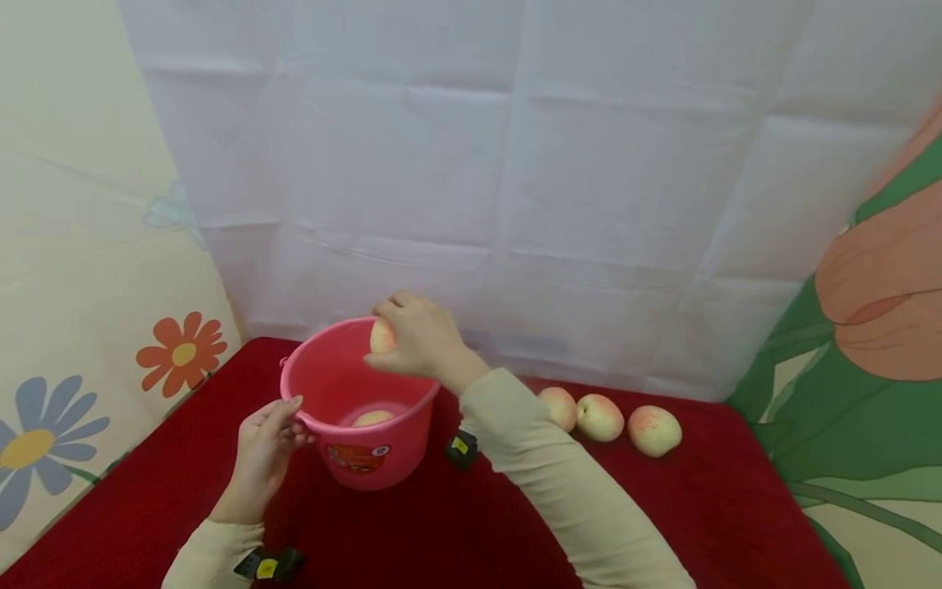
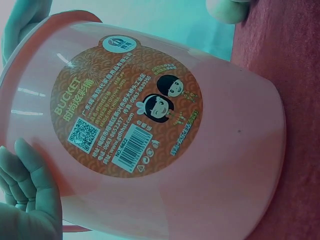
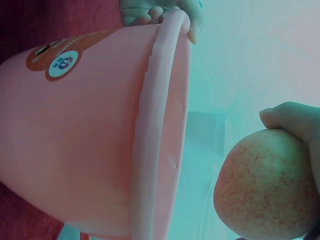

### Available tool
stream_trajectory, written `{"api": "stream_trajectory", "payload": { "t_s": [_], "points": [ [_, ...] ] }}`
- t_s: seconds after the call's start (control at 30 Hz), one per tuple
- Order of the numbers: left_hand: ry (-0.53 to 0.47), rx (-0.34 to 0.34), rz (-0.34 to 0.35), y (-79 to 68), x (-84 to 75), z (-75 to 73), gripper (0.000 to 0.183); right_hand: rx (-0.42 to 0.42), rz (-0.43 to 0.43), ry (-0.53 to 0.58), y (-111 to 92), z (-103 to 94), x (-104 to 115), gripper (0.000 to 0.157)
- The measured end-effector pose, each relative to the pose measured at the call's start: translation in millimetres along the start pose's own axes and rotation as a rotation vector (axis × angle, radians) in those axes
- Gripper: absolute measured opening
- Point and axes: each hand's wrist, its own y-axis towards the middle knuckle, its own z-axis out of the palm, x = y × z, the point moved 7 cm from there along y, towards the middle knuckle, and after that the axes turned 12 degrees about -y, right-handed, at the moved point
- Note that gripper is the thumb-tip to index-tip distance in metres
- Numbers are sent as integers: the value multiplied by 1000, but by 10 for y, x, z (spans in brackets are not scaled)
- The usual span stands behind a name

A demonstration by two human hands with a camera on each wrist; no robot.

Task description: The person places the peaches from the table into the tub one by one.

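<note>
Your right hand [image 1: 419,334] has its fingers and thumb curled, partly closed, around a red-speckled peach [image 3: 267,185], held above the mouth of the pink plastic bucket [image 1: 405,454] and apart from its rim. Your left hand [image 1: 266,442] pinches the bucket's near-left rim between thumb and fingers. A second peach [image 1: 374,418] lies inside on the bottom. The bucket, bearing a printed label [image 2: 127,107], stands upright on red cloth [image 1: 706,507]; three more peaches [image 1: 599,417] lie to its right.
</note>
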Motion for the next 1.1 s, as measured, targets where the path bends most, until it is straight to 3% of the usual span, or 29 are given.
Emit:
{"api": "stream_trajectory", "payload": {
  "t_s": [0.57, 1.1],
  "points": [
    [17, -7, 4, -6, 1, 7, 32, 50, -11, 17, 25, 117, 144, 61],
    [21, -7, -6, -7, -11, -3, 31, 21, -33, -42, 51, 141, 241, 61]
  ]
}}
